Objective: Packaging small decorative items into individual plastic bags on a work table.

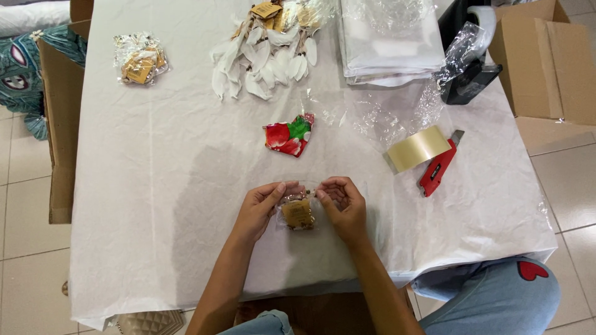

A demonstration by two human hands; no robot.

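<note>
Clear plastic packet [298,213] with a small brown card inside sits between my two hands at the near edge of the table [155,205], just above the white cloth that covers it. My left hand [257,208] pinches the packet's upper left corner, thumb and forefinger pressed together on the plastic, while my right hand [343,203] pinches the upper right edge the same way, fingers curled inward over it (whether the packet actually rests on the cloth or hangs a little above it, I cannot tell). My knees in blue jeans show below the table edge, and the right one carries a red heart patch [532,270]. Just beyond my hands lies a folded piece of red and green patterned fabric [289,135], apart from the packet. To the right of it sits a roll of tan packing tape [419,149] touching a red box cutter [438,169], with crumpled clear plastic film [385,115] spread near them. Farther off, toward the table's far edge, a heap of white feather-shaped pieces [264,59] with brown tags fans out, and to its left a filled packet of brown cards [140,60] lies alone. On the far right are a stack of folded white sheets in plastic [388,43] and a black tape dispenser [469,77]. Cardboard boxes [546,62] stand on the floor on both sides.
</note>
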